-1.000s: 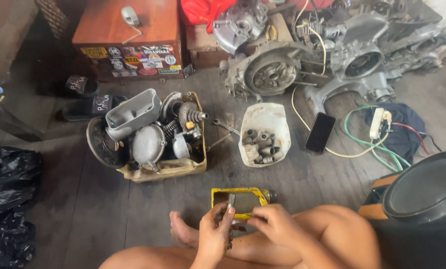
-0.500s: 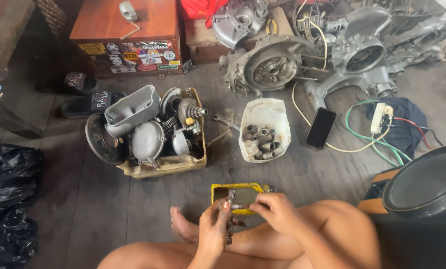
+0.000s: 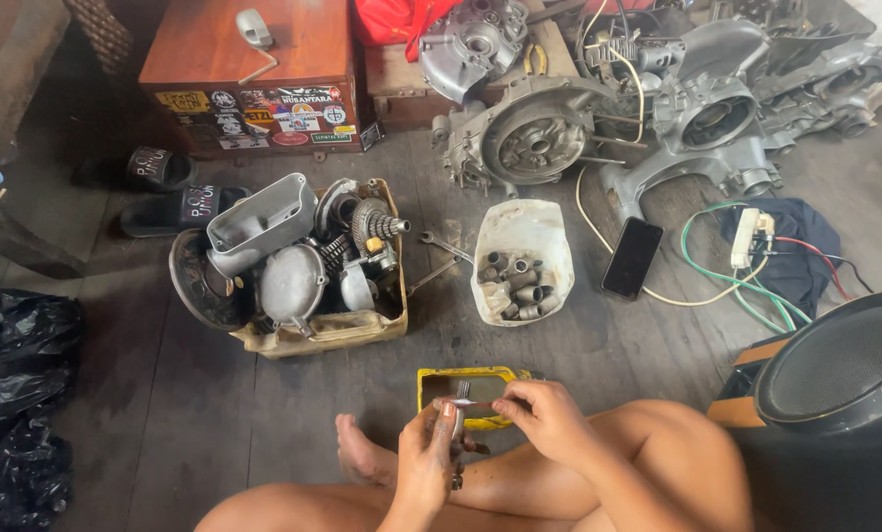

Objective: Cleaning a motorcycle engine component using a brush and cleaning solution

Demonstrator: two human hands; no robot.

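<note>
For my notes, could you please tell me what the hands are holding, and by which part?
Both hands, left hand and right hand, pinch a small thin metal part by its ends.

A cardboard box of metal engine parts sits on the wooden floor. Right of it, a white tub holds sockets, and a black phone lies beside it. Engine casings sit behind. A stickered wooden chest stands far left, black bags lie at left, and a speaker is at right.
</note>
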